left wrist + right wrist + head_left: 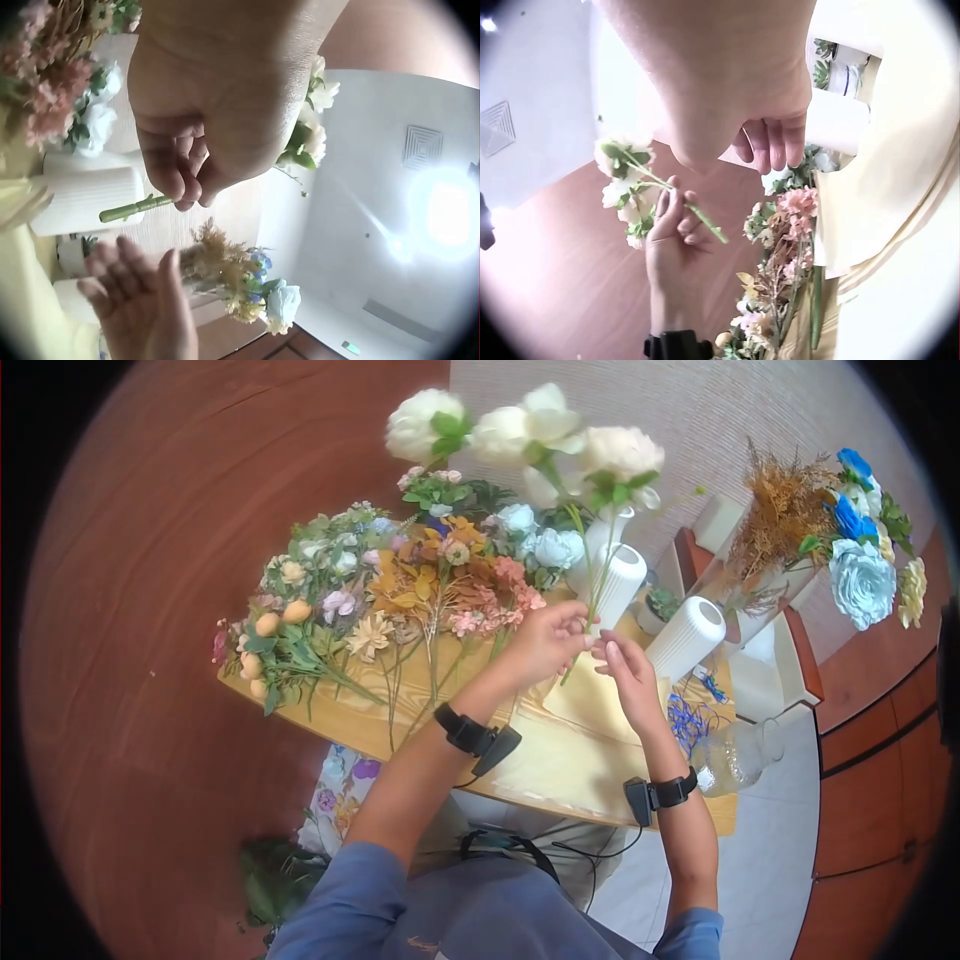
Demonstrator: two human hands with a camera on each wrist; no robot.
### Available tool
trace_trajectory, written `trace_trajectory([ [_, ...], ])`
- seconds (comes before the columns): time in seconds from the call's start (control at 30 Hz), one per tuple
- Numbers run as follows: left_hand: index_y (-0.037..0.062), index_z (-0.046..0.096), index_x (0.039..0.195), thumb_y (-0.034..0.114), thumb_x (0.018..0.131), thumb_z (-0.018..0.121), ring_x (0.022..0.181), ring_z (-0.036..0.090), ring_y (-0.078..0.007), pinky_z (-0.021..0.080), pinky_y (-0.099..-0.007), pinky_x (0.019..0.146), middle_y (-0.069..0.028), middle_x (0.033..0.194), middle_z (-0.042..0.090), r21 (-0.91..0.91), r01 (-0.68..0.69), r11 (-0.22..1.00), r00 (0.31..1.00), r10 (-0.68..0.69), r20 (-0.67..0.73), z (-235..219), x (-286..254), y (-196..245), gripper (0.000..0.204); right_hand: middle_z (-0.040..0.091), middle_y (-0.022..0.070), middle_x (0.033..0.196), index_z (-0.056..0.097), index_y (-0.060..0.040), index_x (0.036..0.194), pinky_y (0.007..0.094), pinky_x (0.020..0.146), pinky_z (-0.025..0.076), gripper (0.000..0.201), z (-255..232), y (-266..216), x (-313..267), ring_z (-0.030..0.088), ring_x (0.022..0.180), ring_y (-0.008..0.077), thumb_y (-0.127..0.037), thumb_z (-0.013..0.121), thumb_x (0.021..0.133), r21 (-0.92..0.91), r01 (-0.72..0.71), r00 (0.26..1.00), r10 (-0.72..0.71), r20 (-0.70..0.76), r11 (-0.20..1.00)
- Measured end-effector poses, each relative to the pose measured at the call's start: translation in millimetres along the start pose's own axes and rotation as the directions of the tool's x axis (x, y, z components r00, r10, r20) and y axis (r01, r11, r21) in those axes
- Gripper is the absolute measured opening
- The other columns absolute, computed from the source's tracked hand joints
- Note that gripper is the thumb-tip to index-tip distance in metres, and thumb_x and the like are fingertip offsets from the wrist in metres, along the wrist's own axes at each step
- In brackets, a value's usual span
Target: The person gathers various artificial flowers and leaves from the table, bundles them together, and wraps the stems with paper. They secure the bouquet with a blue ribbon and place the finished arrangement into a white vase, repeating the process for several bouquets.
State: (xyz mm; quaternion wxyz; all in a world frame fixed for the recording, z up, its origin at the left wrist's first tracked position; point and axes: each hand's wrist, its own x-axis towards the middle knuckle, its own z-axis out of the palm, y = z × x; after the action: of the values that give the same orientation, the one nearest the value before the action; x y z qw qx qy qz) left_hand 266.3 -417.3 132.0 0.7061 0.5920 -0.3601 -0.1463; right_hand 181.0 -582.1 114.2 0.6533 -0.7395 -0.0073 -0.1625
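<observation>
My left hand (548, 645) pinches the green stem (135, 208) of an artificial spray with large white flowers (525, 435). The blooms rise above the table's far side, and the cut end of the stem sticks out below my fingers. Close beside it, my right hand (628, 672) has its fingers loosely extended and holds nothing; in the left wrist view its palm shows. From the right wrist, the left hand (673, 229) appears with the stem slanting across its fingers. Two ribbed white vases (690, 635) stand just beyond my hands.
Artificial flowers (400, 575) in orange, pink and pale blue cover the table's left side. Yellowish cloth (560, 760) lies near the front edge. To the right are blue ribbon (690, 722), a glass vase (740, 755), and dried stems with blue blooms (860, 580).
</observation>
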Motion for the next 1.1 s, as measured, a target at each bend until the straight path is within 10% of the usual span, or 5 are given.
trace_trajectory([
  [0.53,-0.0008,0.062,0.096,0.007,0.085,0.060,0.058,0.057,-0.0139,0.048,-0.0284,0.052,-0.0063,0.072,0.061,0.180,-0.120,0.976,0.992,0.112,0.057,16.2,-43.9,-14.4,0.014,0.060,0.0101,0.082,0.047,-0.0060,0.084,0.0296,0.074,0.049,0.032,20.1,-13.8,9.1,0.059,0.076,0.0167,-0.030,0.038,0.103,0.293,0.182,0.981,-0.151,-0.123,0.939],
  [0.67,-0.0002,0.066,0.080,0.020,0.080,0.063,0.068,0.063,-0.0334,0.051,-0.0420,0.064,-0.0181,0.071,0.063,0.883,0.134,0.450,0.976,0.093,-0.195,-67.9,-59.5,-9.4,0.021,0.058,0.0096,0.079,0.047,-0.0057,0.084,0.0298,0.068,0.050,0.033,9.8,-29.3,5.5,0.057,0.071,0.0165,-0.031,0.038,0.103,0.313,0.137,0.989,-0.112,-0.097,0.940],
  [0.83,0.0001,0.068,0.083,0.021,0.078,0.063,0.076,0.063,-0.0379,0.051,-0.0460,0.069,-0.0209,0.075,0.064,0.877,0.470,0.093,0.880,-0.123,-0.459,-122.7,-73.7,-13.9,0.022,0.057,0.0093,0.077,0.046,-0.0055,0.083,0.0291,0.063,0.050,0.034,7.5,-32.4,4.7,0.056,0.069,0.0164,-0.031,0.037,0.103,0.308,0.138,0.989,-0.115,-0.090,0.941],
  [1.07,-0.0038,0.064,0.082,0.019,0.081,0.063,0.066,0.065,-0.0320,0.052,-0.0404,0.061,-0.0171,0.072,0.066,0.833,0.471,0.291,0.876,-0.042,-0.481,-140.2,-79.3,-35.8,0.023,0.056,0.0097,0.076,0.046,-0.0055,0.083,0.0289,0.063,0.050,0.033,5.5,-31.8,3.7,0.056,0.068,0.0166,-0.031,0.037,0.103,0.308,0.143,0.989,-0.121,-0.089,0.941],
  [1.1,-0.0031,0.063,0.082,0.014,0.084,0.060,0.060,0.063,-0.0267,0.050,-0.0371,0.055,-0.0158,0.071,0.065,0.627,0.506,0.593,0.842,-0.181,-0.509,-139.9,-81.4,-30.7,0.017,0.056,0.0097,0.076,0.045,-0.0055,0.083,0.0289,0.063,0.050,0.033,5.8,-32.2,4.0,0.056,0.068,0.0167,-0.031,0.036,0.103,0.307,0.136,0.989,-0.113,-0.092,0.942],
])
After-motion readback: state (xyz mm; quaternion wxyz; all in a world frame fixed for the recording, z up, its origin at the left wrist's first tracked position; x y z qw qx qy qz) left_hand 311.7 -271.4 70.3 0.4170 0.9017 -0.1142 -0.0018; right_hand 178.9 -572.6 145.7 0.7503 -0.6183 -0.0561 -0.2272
